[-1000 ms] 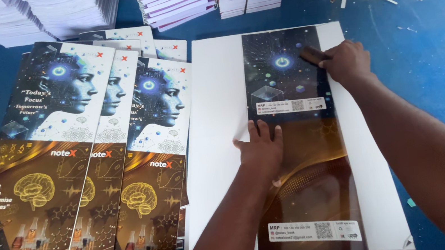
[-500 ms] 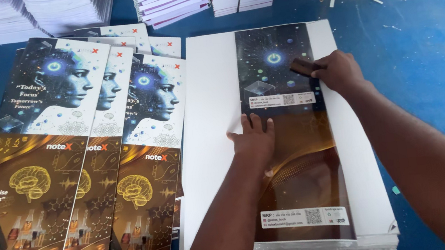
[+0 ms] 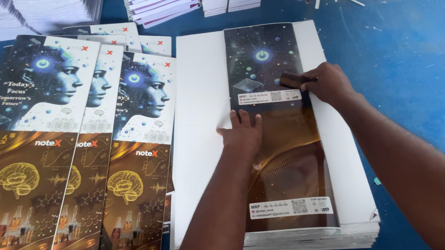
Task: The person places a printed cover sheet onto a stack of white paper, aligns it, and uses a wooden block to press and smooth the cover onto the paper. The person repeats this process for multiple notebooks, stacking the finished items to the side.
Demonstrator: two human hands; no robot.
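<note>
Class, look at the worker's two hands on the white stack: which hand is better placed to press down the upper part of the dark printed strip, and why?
Probably the right hand: it already rests on the dark printed strip's upper part holding a small dark block, while the left hand lies flat mid-strip.

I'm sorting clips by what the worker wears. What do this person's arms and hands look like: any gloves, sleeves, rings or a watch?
Both arms are bare as far as the picture shows, with no sleeve in view. The left hand and right hand wear no gloves. No watch, bracelet or ring shows on either wrist or on the fingers that can be seen. The nails look short and plain.
</note>
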